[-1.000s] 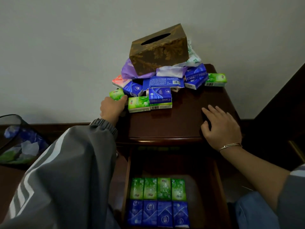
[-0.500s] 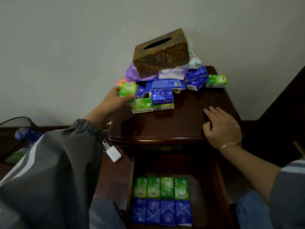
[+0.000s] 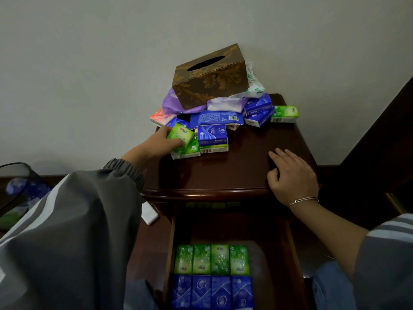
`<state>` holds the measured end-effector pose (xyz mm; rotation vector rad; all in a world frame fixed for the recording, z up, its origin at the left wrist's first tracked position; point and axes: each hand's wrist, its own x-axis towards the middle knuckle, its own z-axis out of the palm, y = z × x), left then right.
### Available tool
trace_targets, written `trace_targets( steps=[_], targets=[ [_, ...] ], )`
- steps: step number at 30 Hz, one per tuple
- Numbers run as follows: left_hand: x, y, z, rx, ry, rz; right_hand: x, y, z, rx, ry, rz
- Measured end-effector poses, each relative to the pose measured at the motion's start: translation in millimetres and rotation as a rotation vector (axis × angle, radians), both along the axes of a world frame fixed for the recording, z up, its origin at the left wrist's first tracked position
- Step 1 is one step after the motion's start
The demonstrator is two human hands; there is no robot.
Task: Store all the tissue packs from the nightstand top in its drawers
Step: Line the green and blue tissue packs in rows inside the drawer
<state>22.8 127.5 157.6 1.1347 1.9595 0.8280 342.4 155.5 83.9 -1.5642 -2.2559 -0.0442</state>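
- The left hand (image 3: 162, 142) is closed around a green tissue pack (image 3: 180, 137), thumb under it and fingers behind, holding it tilted just above another green pack (image 3: 191, 151) that lies on the nightstand top (image 3: 237, 166).
- Just right of that hand, a blue pack (image 3: 212, 135) sits on top of a further green one, and behind these a loose heap of blue packs (image 3: 218, 118), a pink pack (image 3: 159, 116) and purple and white wrappers crowds the back of the surface.
- A brown tissue box (image 3: 210, 77) with gold leaf patterning rests tilted on top of the heap, against a plain pale wall (image 3: 89, 63).
- The right hand (image 3: 290, 175) lies flat and empty on the dark polished wood near the front right corner, fingers loosely spread, a thin bracelet (image 3: 302, 200) at the wrist.
- Beyond that hand, at the back right corner, one green pack (image 3: 285, 114) stands beside two stacked blue ones.
- Below and between the hands the drawer (image 3: 283, 253) stands open; inside, a row of four green packs (image 3: 211, 259) lies side by side with a row of four blue packs (image 3: 212, 291) touching it on the near side.
- Left of the left sleeve, a dark mesh bin (image 3: 15, 191) holds crumpled wrappers; a white charger (image 3: 149, 213) hangs by the nightstand's left side.
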Motion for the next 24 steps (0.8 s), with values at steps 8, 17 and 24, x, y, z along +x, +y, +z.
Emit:
trace_targets(
  steps=[8,17,24],
  targets=[
    [-8.4,-19.1,7.9,-0.247,0.170,-0.247,-0.6,0.2,-1.0,0.003,-0.006,-0.006],
    [45.1,-38.6,-32.1,0.069,0.504,0.066,-0.5,0.6,-1.4,-0.011,0.002,-0.006],
    [33.8,-50.1,-49.8,0.393,0.277,0.517,-0.2,0.1,-1.1,-0.002,0.031,-0.006]
  ],
)
